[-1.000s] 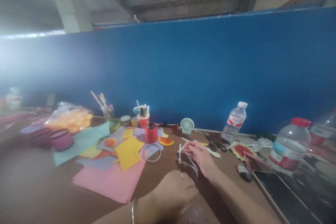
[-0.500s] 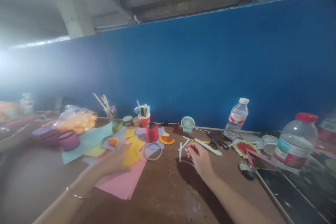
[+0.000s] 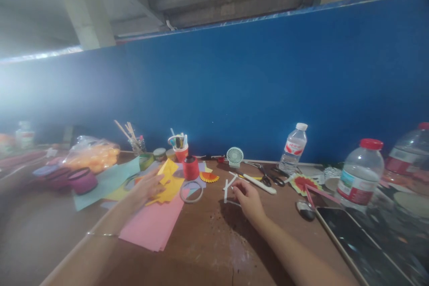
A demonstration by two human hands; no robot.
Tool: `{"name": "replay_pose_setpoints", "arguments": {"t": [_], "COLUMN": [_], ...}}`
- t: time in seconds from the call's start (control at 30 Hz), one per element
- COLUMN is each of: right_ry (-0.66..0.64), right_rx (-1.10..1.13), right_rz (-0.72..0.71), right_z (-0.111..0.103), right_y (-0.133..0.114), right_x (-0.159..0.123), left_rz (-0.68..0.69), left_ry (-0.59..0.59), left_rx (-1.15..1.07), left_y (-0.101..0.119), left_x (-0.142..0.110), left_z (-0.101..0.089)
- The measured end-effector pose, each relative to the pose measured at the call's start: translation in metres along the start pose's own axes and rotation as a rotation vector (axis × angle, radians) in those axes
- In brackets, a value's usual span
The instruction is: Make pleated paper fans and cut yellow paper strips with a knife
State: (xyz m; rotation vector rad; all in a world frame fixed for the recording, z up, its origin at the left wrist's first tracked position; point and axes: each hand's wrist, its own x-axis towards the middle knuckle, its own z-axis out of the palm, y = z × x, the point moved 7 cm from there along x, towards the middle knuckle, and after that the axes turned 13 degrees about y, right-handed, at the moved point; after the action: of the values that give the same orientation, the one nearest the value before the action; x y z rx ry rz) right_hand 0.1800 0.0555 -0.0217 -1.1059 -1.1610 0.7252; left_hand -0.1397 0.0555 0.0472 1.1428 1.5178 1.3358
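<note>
My left hand reaches over the paper pile with its fingers stretched out, at the left edge of a folded yellow paper piece with cut edges. Beneath lies a sheet of pink paper. My right hand rests low over the table with fingers curled into a pinch; what is between them, if anything, is hidden. Just left of its fingertips lie narrow white strips. A grey ring, perhaps a roll of tape, lies between the hands, with a red spool behind it.
A white-handled tool, black scissors and a small fan lie or stand beyond my right hand. Water bottles and a phone are at right. Purple rolls and a bag of orange pieces are at left.
My left hand has drawn back left from the yellow paper, which now shows more of itself on the pile. My right hand keeps its curled pose. The view has shifted slightly right.
</note>
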Motion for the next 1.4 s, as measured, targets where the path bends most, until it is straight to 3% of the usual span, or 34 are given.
{"name": "replay_pose_setpoints", "arguments": {"t": [0.1,0.13,0.17,0.23,0.33,0.4,0.5,0.67,0.77,0.83,1.03,1.13,1.23,1.3,1.4], "right_ry": [-0.019,-0.030,-0.044,-0.078,-0.105,-0.103,-0.096,-0.087,-0.109,-0.158,-0.367,-0.371,-0.317,-0.292,-0.262], "right_rx": [-0.013,-0.021,-0.031,-0.052,-0.080,-0.088,-0.078,-0.021,0.039,0.093,0.188,0.159,0.113,0.072,-0.008], "right_rz": [-0.020,-0.031,-0.042,-0.062,-0.073,-0.070,-0.053,-0.001,0.043,0.082,0.199,0.219,0.223,0.216,0.180], "right_z": [0.003,0.004,0.005,0.008,0.010,0.009,0.009,0.007,0.009,0.014,0.032,0.028,0.014,0.006,-0.003], "right_y": [-0.006,-0.009,-0.012,-0.017,-0.021,-0.022,-0.018,-0.009,-0.009,-0.013,-0.029,-0.023,-0.011,-0.004,0.003], "right_x": [-0.003,-0.004,-0.006,-0.009,-0.011,-0.011,-0.009,-0.005,-0.003,-0.004,-0.016,-0.012,0.003,0.012,0.019], "left_rz": [-0.023,0.043,0.197,0.317,0.806,1.053,1.158,1.128,1.071,1.067,1.073,1.022,0.958,0.772,0.613], "left_ry": [-0.223,-0.275,-0.221,-0.176,-0.081,-0.008,0.095,0.146,0.111,0.046,-0.295,-0.413,-0.223,0.063,0.178], "left_rx": [0.102,0.214,0.359,0.428,0.761,1.031,1.239,1.239,1.147,1.074,0.899,0.796,0.858,1.119,1.252], "left_y": [-0.005,-0.005,0.002,0.008,0.032,0.040,0.044,0.044,0.042,0.040,0.012,-0.003,-0.004,-0.005,-0.002], "left_x": [-0.010,-0.013,-0.013,-0.015,-0.024,-0.028,-0.024,-0.019,-0.024,-0.035,-0.091,-0.103,-0.074,-0.034,0.009], "left_z": [0.029,0.039,0.044,0.055,0.068,0.070,0.058,0.039,0.045,0.059,0.128,0.146,0.127,0.089,0.036]}}
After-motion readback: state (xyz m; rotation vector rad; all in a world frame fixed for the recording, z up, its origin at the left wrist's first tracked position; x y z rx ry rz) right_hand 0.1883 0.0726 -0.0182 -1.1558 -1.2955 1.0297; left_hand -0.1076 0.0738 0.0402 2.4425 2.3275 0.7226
